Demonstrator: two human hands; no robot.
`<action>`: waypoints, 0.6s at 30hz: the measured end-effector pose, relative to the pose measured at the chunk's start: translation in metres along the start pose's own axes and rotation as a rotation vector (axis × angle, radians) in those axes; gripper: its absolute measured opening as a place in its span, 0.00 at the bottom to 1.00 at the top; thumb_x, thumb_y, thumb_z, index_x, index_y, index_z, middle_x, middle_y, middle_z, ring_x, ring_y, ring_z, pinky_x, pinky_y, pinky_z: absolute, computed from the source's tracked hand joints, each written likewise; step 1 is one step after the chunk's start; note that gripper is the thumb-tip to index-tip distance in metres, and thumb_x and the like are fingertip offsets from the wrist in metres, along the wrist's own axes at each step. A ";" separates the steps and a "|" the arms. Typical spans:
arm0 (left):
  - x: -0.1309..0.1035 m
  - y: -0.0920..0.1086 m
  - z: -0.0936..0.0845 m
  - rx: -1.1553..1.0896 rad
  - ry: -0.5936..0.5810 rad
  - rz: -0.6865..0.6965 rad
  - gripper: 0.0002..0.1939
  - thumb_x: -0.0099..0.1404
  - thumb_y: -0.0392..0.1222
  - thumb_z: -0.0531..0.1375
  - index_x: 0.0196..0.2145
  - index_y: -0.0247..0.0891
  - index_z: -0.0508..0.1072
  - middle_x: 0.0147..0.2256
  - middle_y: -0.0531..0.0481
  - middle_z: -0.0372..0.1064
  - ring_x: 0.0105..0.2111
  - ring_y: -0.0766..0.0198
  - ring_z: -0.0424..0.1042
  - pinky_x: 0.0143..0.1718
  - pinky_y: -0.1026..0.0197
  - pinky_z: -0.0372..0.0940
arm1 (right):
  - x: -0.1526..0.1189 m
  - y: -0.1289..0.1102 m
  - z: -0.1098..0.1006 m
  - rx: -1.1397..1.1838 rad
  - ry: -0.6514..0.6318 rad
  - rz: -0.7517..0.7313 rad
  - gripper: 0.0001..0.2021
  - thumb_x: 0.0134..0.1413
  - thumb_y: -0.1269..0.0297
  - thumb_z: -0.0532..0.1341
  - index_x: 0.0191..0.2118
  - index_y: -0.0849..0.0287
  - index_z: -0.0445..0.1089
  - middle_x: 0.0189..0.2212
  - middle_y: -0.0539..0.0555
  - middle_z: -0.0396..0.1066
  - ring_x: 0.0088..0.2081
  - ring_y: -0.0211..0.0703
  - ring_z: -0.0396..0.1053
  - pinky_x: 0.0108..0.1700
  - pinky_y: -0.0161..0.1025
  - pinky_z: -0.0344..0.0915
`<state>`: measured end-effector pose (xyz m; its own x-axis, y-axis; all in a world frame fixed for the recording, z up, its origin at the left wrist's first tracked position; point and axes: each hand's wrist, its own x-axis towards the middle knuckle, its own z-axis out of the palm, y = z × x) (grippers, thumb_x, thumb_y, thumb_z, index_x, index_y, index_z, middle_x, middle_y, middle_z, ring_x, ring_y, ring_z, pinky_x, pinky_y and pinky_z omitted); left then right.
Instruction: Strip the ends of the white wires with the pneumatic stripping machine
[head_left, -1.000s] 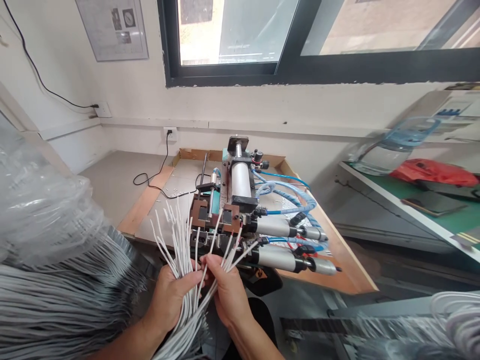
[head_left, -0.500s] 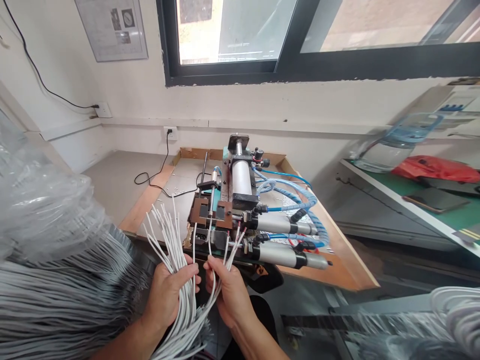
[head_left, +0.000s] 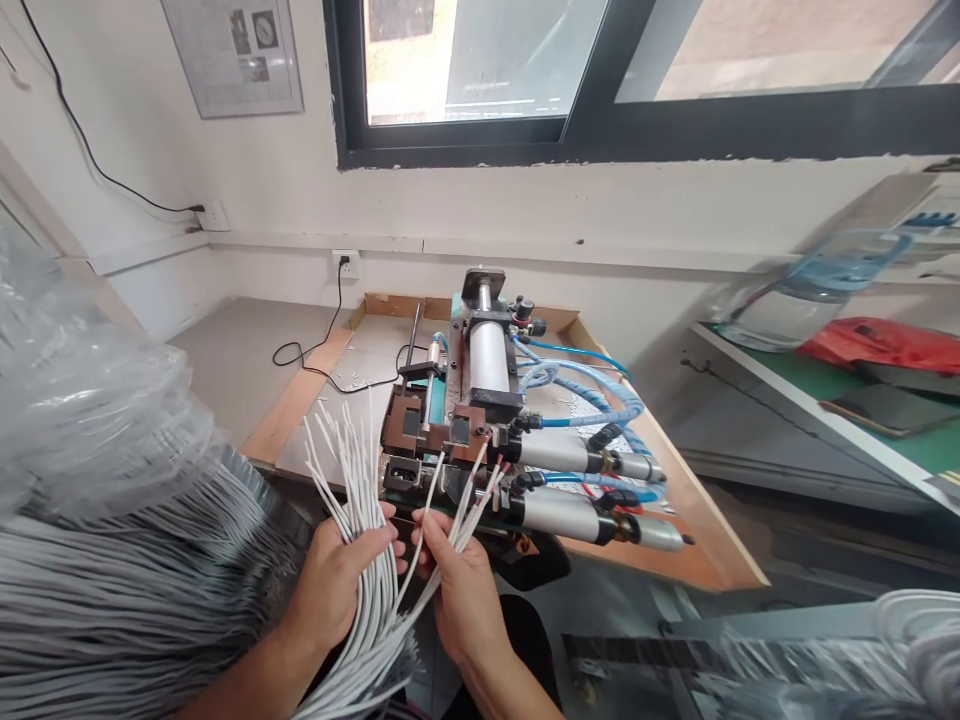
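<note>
My left hand is closed around a thick bundle of white cables, their free ends fanning upward. My right hand grips a smaller group of white cables, several with reddish tips. Between its thumb and fingers a single white cable is pinched, its end slanting up to the front of the pneumatic wire-stripping machine. That machine has brown plates, dark jaw blocks and two silver cylinders on its right side. Both hands are just below its front edge, close together.
A wood-edged bench carries the machine, blue air hoses and scattered white offcuts. At left hangs a large mass of grey cables under plastic film. On the right, a green-topped shelf holds a water jug and a red bag.
The machine's right-side cylinder ends have shifted outward and its front jaws have parted. The pinched cable now leans right. A cable standing apart by my left thumb no longer shows separately.
</note>
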<state>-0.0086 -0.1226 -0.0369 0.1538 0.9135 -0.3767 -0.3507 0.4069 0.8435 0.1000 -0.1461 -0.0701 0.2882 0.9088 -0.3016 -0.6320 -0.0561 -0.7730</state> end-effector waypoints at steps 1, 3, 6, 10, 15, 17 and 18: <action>0.001 0.001 0.001 -0.001 0.011 0.009 0.14 0.45 0.37 0.65 0.33 0.33 0.72 0.23 0.51 0.71 0.23 0.63 0.71 0.27 0.60 0.67 | 0.000 0.001 0.000 -0.001 -0.012 0.014 0.12 0.39 0.59 0.67 0.29 0.62 0.74 0.18 0.48 0.65 0.19 0.30 0.56 0.23 0.29 0.54; 0.002 0.003 0.002 -0.007 0.025 0.025 0.16 0.44 0.37 0.66 0.33 0.33 0.72 0.22 0.52 0.71 0.22 0.63 0.71 0.26 0.61 0.67 | -0.001 0.003 0.000 -0.021 -0.065 0.033 0.11 0.39 0.60 0.67 0.28 0.63 0.74 0.18 0.49 0.66 0.20 0.32 0.57 0.24 0.30 0.55; 0.005 0.007 0.003 0.004 0.042 0.047 0.17 0.44 0.36 0.66 0.35 0.33 0.72 0.22 0.52 0.71 0.22 0.64 0.71 0.26 0.63 0.67 | -0.001 0.006 -0.001 -0.031 -0.053 0.018 0.10 0.38 0.60 0.67 0.25 0.63 0.74 0.18 0.50 0.66 0.20 0.33 0.57 0.24 0.31 0.55; 0.009 0.012 0.005 0.020 0.048 0.071 0.20 0.45 0.38 0.66 0.38 0.32 0.71 0.23 0.50 0.73 0.23 0.61 0.72 0.25 0.62 0.67 | 0.005 0.007 -0.001 0.031 0.025 -0.002 0.10 0.39 0.60 0.66 0.25 0.63 0.74 0.16 0.48 0.63 0.19 0.31 0.54 0.22 0.30 0.51; 0.013 0.014 0.009 0.046 0.018 0.080 0.21 0.47 0.39 0.64 0.41 0.33 0.70 0.25 0.49 0.73 0.24 0.61 0.73 0.26 0.61 0.68 | 0.012 -0.001 0.005 0.129 0.045 0.092 0.09 0.37 0.62 0.66 0.21 0.64 0.73 0.15 0.47 0.61 0.18 0.30 0.53 0.21 0.29 0.50; 0.013 0.013 0.009 0.066 0.019 0.090 0.19 0.48 0.39 0.64 0.40 0.33 0.71 0.25 0.49 0.73 0.23 0.62 0.72 0.25 0.62 0.67 | 0.012 -0.005 0.007 0.151 0.055 0.125 0.09 0.35 0.62 0.66 0.20 0.64 0.72 0.14 0.47 0.60 0.17 0.30 0.53 0.20 0.29 0.49; 0.013 0.013 0.009 0.072 0.022 0.097 0.18 0.48 0.39 0.64 0.38 0.33 0.71 0.25 0.50 0.73 0.23 0.63 0.72 0.24 0.63 0.67 | 0.013 -0.006 0.009 0.159 0.061 0.134 0.09 0.34 0.62 0.66 0.19 0.65 0.72 0.14 0.47 0.60 0.17 0.29 0.53 0.20 0.28 0.49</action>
<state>-0.0024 -0.1052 -0.0276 0.1018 0.9488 -0.2992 -0.2959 0.3160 0.9014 0.1016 -0.1308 -0.0642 0.2340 0.8707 -0.4325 -0.7714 -0.1044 -0.6277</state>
